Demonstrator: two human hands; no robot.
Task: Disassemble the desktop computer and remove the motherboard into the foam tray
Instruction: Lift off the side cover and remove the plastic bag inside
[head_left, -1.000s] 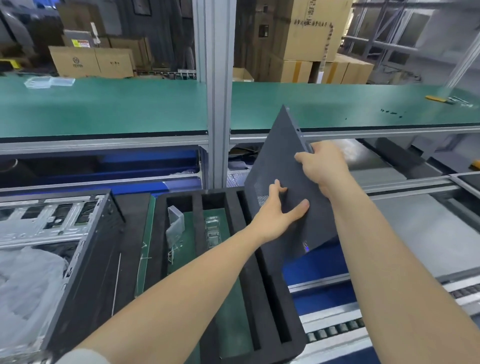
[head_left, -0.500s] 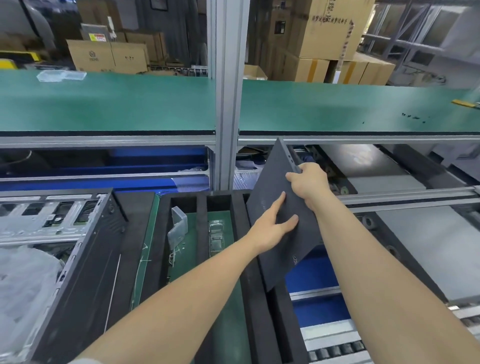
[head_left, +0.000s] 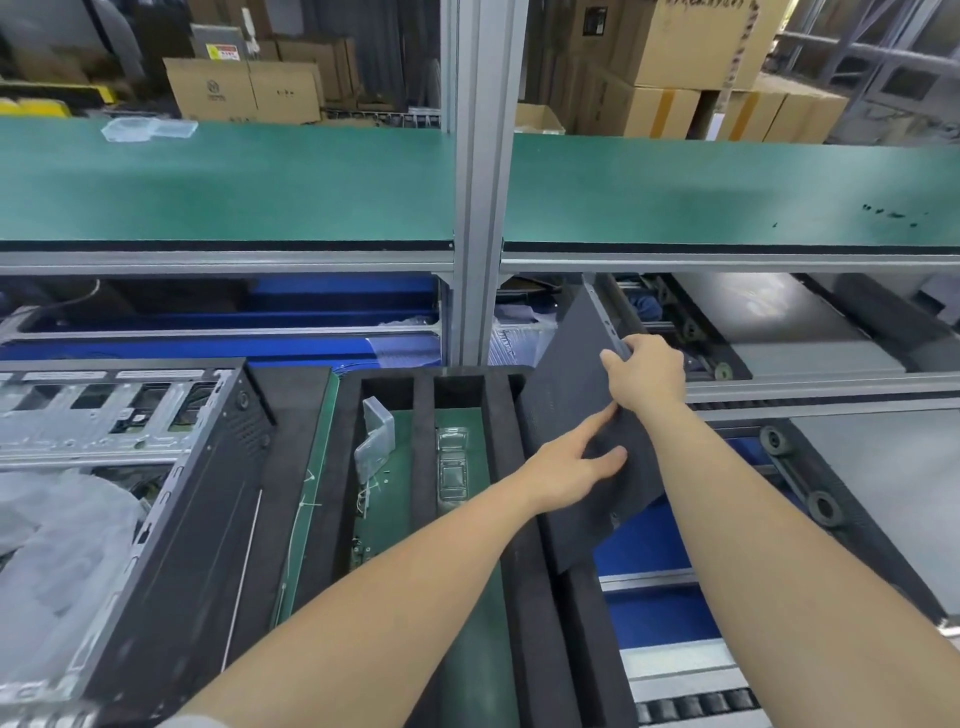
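The side panel (head_left: 566, 384) is off the case (head_left: 208, 519) — my right fingers (head_left: 615, 358) curl round its edge, my left fingers (head_left: 597, 422) press flat. Next, I think: lay it aside gently, clear of the foam tray (head_left: 423, 457).

I can read nothing for certain. The yellow label (head_left: 222, 52) at upper left, the logo on the left carton (head_left: 244, 98) and the print on the right carton (head_left: 691, 47) are blurred.
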